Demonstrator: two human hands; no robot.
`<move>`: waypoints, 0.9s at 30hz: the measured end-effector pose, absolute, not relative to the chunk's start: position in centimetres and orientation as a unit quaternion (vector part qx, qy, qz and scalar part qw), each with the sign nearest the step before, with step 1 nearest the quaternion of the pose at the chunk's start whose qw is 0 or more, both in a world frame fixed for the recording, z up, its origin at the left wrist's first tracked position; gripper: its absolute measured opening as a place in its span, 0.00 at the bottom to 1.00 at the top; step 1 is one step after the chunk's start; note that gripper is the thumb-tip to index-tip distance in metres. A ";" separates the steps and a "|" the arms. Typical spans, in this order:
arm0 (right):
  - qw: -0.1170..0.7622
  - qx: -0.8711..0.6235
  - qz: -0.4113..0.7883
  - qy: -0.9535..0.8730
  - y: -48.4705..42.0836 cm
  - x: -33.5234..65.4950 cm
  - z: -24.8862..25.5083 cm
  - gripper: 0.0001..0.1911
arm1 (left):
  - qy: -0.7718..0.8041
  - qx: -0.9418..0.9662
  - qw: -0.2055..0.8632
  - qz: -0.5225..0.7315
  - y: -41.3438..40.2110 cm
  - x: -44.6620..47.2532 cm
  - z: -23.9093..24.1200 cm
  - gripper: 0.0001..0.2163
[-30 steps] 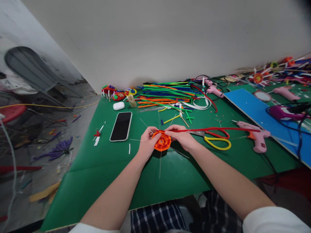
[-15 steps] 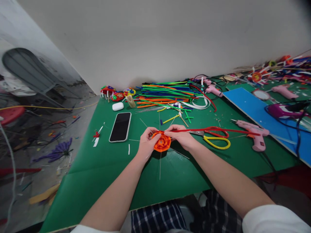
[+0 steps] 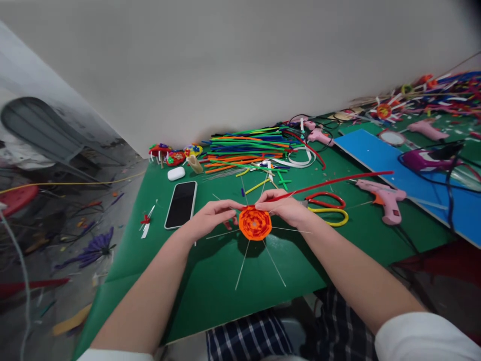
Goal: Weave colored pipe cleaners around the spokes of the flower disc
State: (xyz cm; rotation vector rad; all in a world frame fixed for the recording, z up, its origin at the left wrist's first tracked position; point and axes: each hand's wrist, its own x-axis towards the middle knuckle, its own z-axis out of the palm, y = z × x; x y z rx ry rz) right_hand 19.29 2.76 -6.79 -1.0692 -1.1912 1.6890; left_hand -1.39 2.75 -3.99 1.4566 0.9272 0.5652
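Observation:
An orange and red woven disc (image 3: 255, 222) hovers over the green table, thin wire spokes sticking out all round it. My right hand (image 3: 284, 207) pinches a red pipe cleaner (image 3: 338, 181) at the disc's upper right edge; its long free end reaches out to the right. At the disc's upper left is my left hand (image 3: 211, 216), fingers stretched and thumb apart, the index fingertip at the rim. Whether that fingertip presses on the disc I cannot tell. Scissors (image 3: 330, 216) with one red and one yellow handle loop lie behind my right wrist, their blades partly hidden.
A phone (image 3: 181, 205) and a white earbud case (image 3: 176, 174) lie left. Several coloured pipe cleaners (image 3: 244, 148) are piled at the back. Right are a pink glue gun (image 3: 387, 198), a blue board (image 3: 370, 150) and a purple tool (image 3: 426, 159) with cords.
My left hand has let go of the disc's left side and moved left, its fingers opening. The disc has turned, and the red pipe cleaner's free end has swung upward.

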 end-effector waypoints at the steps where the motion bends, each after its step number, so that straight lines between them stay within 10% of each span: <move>1: 0.398 -0.422 0.663 -0.473 2.7 19.5 -6.6 0.10 | 0.402 0.654 0.592 0.246 3.1 -1.1 -3.6 0.11; 27: 0.386 -0.416 0.610 -0.553 1.5 20.2 -5.1 0.10 | 0.382 0.816 0.399 0.169 3.9 1.1 -1.5 0.10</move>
